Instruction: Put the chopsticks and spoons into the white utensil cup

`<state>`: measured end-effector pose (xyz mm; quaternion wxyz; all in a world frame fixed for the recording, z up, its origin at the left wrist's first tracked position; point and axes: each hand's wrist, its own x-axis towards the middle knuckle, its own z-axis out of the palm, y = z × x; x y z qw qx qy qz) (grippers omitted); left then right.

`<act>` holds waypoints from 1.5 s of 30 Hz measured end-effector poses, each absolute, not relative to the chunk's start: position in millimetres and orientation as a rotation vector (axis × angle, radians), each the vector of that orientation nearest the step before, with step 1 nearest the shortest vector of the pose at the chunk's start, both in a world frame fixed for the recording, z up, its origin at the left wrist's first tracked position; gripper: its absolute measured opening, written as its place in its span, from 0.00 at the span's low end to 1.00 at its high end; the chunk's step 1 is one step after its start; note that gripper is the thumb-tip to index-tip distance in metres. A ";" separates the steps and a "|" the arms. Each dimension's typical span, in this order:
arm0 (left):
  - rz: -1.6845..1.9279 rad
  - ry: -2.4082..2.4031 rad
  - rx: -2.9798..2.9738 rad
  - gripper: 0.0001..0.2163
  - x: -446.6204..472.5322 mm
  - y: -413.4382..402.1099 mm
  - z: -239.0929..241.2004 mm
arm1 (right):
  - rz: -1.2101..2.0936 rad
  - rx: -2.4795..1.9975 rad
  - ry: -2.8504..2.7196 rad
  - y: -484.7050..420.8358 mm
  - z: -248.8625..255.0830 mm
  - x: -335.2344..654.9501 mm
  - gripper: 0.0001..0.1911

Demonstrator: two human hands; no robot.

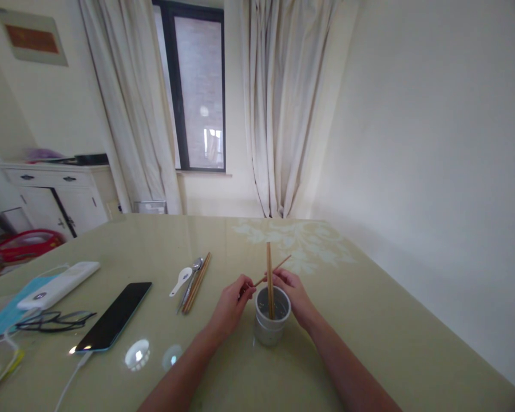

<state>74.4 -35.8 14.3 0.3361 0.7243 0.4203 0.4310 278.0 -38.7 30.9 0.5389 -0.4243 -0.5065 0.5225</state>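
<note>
A grey cup [271, 329] stands on the pale green table [369, 320] in front of me, with wooden chopsticks [269, 274] upright inside it. My left hand [234, 302] is closed in a pinch on the near end of another chopstick [278, 267], which slants up to the right above the cup's rim. My right hand [295, 294] sits right of the cup with its fingers curled at the rim, touching that slanted chopstick.
To the left lie a white spoon [180, 281], a metal spoon [192, 274], more chopsticks [198, 280], a black phone [115, 316] on a cable, glasses [51, 320], a white remote [58, 285] and a blue mask [4, 315]. Curtains, a window and a white cabinet [60, 194] stand behind.
</note>
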 end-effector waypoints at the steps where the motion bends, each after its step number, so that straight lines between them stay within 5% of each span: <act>1: 1.130 1.096 1.891 0.10 74.7 -36.5 14.6 | 1.249 -0.995 -1.190 -38.8 31.5 277.5 0.24; 8: 1.155 1.262 1.993 0.14 67.0 -29.9 12.9 | 0.928 -0.961 -1.137 -32.7 37.4 280.2 0.25; 14: 0.882 2.146 2.207 0.15 18.7 -12.0 18.7 | 0.331 -0.751 -0.772 -34.3 67.1 319.6 0.19; 22: 0.333 2.548 2.204 0.17 -11.2 -10.2 15.2 | 0.563 -0.682 -0.915 -46.7 78.7 315.1 0.19; 32: 0.370 2.536 2.156 0.16 -9.1 -10.8 12.4 | 0.849 -0.951 -1.268 -48.4 66.0 288.1 0.22; 45: 0.314 2.505 2.215 0.16 -2.2 -15.5 12.5 | 0.783 -1.030 -1.435 -47.0 53.5 286.5 0.23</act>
